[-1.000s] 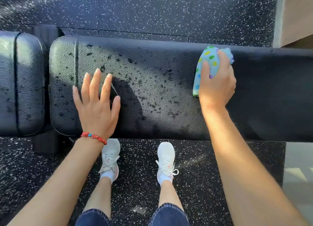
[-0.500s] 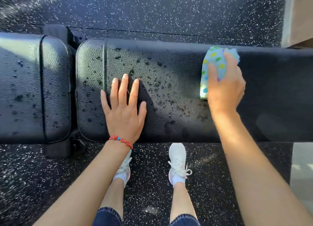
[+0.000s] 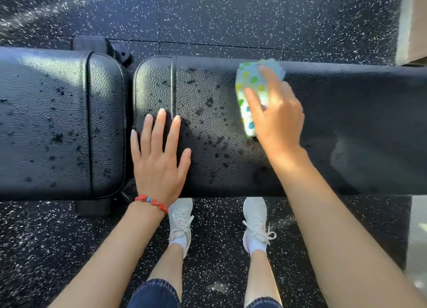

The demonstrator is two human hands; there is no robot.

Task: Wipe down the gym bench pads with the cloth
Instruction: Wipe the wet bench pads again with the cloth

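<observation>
Cloth, soft pale-blue fabric with coloured spots (image 3: 250, 93), lies bunched on the long black textured bench pad (image 3: 346, 123), pinned under the curled fingers of the right hand (image 3: 277, 118). It looks light and limp, best gripped as a wad. The left hand (image 3: 159, 155) rests flat and spread, holding nothing, beside dark droplets (image 3: 208, 123); the shorter black seat pad (image 3: 57, 123) is spotted too

hard sunlight, deep shadows; right hand (image 3: 275, 113) motion-blurred, edges curved.

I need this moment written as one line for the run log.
wiping | right hand presses cloth on long pad | left hand flat, empty | droplets remain on short pad
</observation>
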